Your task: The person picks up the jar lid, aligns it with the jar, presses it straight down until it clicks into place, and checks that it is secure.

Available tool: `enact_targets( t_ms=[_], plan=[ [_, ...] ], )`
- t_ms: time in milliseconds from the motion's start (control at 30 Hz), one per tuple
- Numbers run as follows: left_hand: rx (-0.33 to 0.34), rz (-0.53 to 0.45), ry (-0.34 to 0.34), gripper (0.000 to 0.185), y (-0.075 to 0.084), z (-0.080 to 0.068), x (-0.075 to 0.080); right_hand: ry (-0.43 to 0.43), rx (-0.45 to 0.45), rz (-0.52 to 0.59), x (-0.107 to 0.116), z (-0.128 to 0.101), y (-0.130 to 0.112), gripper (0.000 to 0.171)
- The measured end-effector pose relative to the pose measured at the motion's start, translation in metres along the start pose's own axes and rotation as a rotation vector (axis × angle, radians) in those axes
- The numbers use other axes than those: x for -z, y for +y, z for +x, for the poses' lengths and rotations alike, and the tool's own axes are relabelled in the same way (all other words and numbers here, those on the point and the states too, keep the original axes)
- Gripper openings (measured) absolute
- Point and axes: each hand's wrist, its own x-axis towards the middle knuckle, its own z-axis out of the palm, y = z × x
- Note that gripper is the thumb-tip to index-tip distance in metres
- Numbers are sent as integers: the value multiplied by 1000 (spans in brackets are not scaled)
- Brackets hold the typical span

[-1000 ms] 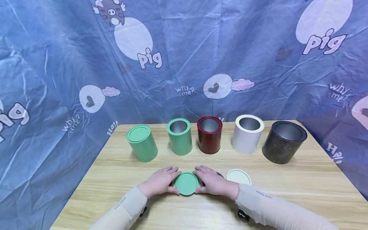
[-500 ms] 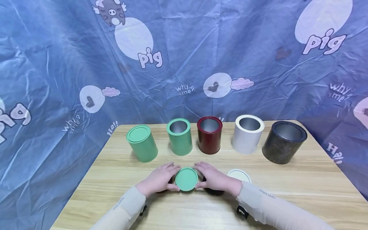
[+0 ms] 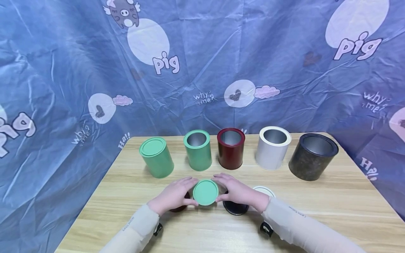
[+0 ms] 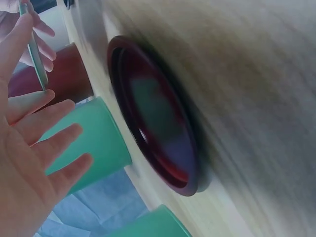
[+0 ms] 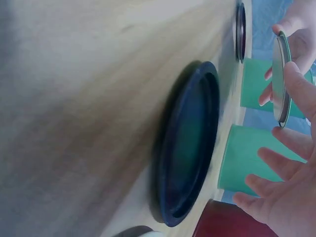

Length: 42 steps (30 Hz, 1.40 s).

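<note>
A round green lid (image 3: 205, 192) is held up off the table, flat side up, between both hands. My left hand (image 3: 174, 196) pinches its left edge with thumb and index finger, the other fingers spread in the left wrist view. From the opposite side my right hand (image 3: 238, 190) pinches the right edge the same way. The lid's pale underside (image 5: 279, 81) shows in the right wrist view. Below the left hand lies a dark red lid (image 4: 153, 113); a black lid (image 5: 190, 148) lies under the right hand. Behind the right wrist, a white lid (image 3: 265, 190) is partly covered.
Along the back of the wooden table (image 3: 104, 218) stand a green can with its lid on (image 3: 159, 163), an open green can (image 3: 199, 157), an open dark red can (image 3: 230, 157), an open white can (image 3: 270, 154) and an open black can (image 3: 307, 162). Blue printed cloth (image 3: 202, 63) hangs behind.
Both hands have raised the green lid and carried it slightly away from me, toward the cans. The dark red and black lids beneath have come more into sight.
</note>
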Motion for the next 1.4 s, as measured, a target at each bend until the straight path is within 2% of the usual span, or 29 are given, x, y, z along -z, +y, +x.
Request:
enact_targets(
  t_ms=[133, 633, 933, 1133, 1400],
  plan=[
    [-10, -26, 22, 78, 0, 1, 6, 8, 9, 15, 6, 3, -1, 66],
    [33, -159, 127, 77, 0, 4, 27, 99, 20, 91, 26, 11, -2, 64],
    [119, -234, 176, 82, 3, 7, 36, 167, 24, 112, 37, 14, -6, 65],
    [152, -279, 204, 82, 4, 9, 38, 208, 14, 140, 43, 15, -8, 64],
    [189, -306, 280, 80, 5, 11, 41, 292, 17, 177, 46, 20, -10, 59]
  ],
)
